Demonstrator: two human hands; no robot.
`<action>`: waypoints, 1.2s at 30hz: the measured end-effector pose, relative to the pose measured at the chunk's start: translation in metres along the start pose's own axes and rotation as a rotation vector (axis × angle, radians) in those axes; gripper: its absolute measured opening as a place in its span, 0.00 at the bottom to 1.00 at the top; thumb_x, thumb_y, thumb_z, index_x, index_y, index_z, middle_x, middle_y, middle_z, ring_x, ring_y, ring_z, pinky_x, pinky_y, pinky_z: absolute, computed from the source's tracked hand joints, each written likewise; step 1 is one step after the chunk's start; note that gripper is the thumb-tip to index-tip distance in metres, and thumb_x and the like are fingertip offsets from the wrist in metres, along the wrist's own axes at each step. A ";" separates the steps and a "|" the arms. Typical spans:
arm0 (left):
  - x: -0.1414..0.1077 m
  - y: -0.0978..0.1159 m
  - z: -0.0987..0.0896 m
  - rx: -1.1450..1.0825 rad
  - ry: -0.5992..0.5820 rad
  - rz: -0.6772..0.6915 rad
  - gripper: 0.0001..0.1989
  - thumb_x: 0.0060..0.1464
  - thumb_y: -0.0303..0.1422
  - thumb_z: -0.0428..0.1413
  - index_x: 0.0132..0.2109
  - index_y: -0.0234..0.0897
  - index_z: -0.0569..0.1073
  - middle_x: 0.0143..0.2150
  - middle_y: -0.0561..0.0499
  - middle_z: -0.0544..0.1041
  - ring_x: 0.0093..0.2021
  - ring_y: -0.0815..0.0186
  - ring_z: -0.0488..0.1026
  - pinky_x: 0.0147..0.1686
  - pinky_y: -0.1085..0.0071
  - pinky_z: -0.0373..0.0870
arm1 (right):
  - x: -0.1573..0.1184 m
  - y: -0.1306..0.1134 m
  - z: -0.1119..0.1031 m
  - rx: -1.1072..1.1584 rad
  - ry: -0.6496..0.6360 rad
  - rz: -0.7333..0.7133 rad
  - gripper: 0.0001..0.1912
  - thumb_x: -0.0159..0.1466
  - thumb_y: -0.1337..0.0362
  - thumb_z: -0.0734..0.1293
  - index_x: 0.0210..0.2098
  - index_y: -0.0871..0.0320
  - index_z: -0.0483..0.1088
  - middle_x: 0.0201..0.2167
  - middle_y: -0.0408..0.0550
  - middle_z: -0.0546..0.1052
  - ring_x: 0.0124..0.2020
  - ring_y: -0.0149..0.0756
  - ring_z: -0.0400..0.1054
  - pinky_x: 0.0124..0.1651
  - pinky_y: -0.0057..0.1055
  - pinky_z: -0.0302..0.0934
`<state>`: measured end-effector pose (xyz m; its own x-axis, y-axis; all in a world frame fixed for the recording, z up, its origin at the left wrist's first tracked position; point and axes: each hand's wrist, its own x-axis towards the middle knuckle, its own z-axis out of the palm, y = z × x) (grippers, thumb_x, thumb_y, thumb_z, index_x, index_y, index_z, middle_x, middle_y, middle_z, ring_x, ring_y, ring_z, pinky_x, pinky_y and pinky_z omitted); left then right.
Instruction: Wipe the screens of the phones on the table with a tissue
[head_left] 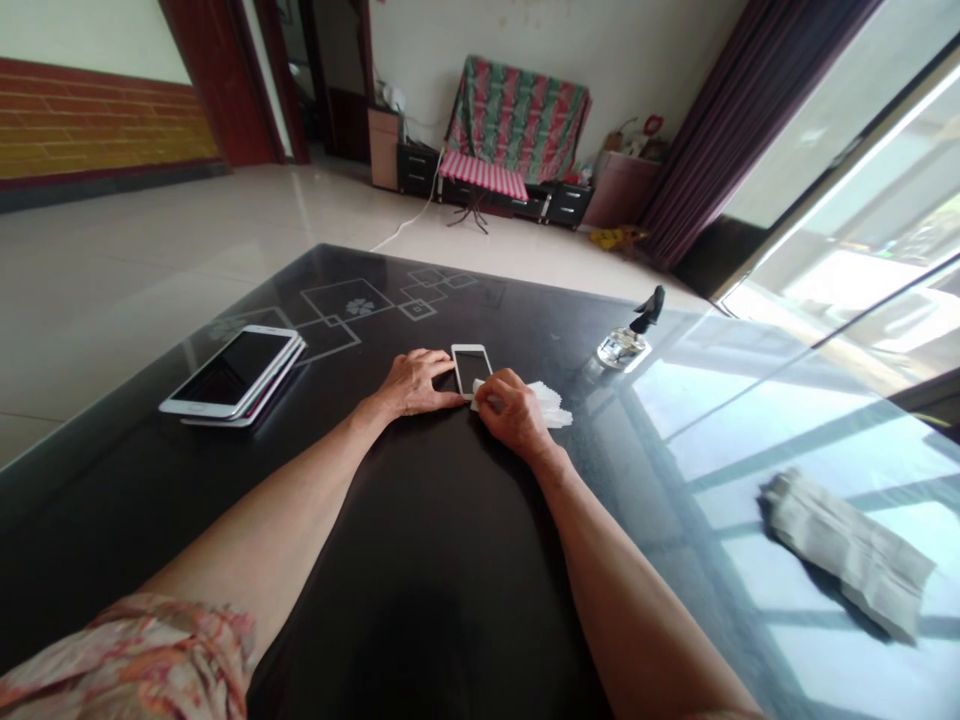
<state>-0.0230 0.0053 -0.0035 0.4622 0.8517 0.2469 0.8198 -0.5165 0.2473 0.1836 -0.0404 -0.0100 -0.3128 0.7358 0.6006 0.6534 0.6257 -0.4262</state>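
A small white phone (471, 368) with a dark screen lies face up on the black table (420, 560). My left hand (418, 383) rests at its left edge, fingers apart, thumb near the lower edge and fingertips at the side. My right hand (511, 408) is closed on a white tissue (553, 404), which touches the phone's lower right corner and spreads out to the right beyond the fingers. Part of the tissue is hidden under the hand.
Stacked phones or tablets (234, 375) lie on the left. A clear spray bottle (626, 345) with a black nozzle stands at the back right. A crumpled grey cloth (851, 550) lies far right. Beyond the table is a stool (484, 176) with a striped top.
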 end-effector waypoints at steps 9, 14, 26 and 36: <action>0.001 -0.005 0.007 -0.025 0.057 0.035 0.30 0.47 0.55 0.56 0.54 0.46 0.72 0.58 0.51 0.70 0.58 0.54 0.64 0.57 0.57 0.61 | 0.002 0.001 0.007 0.009 -0.051 -0.045 0.08 0.55 0.75 0.64 0.29 0.56 0.70 0.34 0.46 0.69 0.37 0.36 0.64 0.44 0.32 0.61; 0.000 -0.005 0.006 -0.031 0.064 0.047 0.31 0.48 0.54 0.56 0.55 0.45 0.72 0.59 0.49 0.69 0.58 0.52 0.64 0.57 0.55 0.60 | 0.000 0.008 0.000 0.030 -0.001 -0.017 0.09 0.53 0.76 0.64 0.27 0.56 0.69 0.31 0.45 0.69 0.36 0.34 0.64 0.42 0.31 0.61; 0.002 -0.008 0.009 -0.004 0.068 0.045 0.28 0.48 0.52 0.57 0.55 0.46 0.72 0.59 0.51 0.70 0.57 0.53 0.65 0.57 0.58 0.61 | 0.004 -0.004 0.006 0.006 -0.080 -0.074 0.07 0.57 0.74 0.65 0.30 0.56 0.71 0.34 0.46 0.71 0.38 0.36 0.63 0.45 0.34 0.60; 0.001 -0.005 0.007 -0.014 0.079 0.047 0.29 0.47 0.53 0.58 0.55 0.46 0.72 0.58 0.51 0.70 0.58 0.52 0.65 0.57 0.57 0.61 | 0.002 0.001 0.002 -0.014 -0.049 -0.025 0.09 0.54 0.76 0.63 0.28 0.56 0.70 0.32 0.46 0.69 0.36 0.36 0.62 0.44 0.34 0.59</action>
<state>-0.0245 0.0093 -0.0109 0.4716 0.8172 0.3314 0.7926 -0.5575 0.2468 0.1822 -0.0380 -0.0108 -0.3620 0.7320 0.5771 0.6543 0.6405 -0.4020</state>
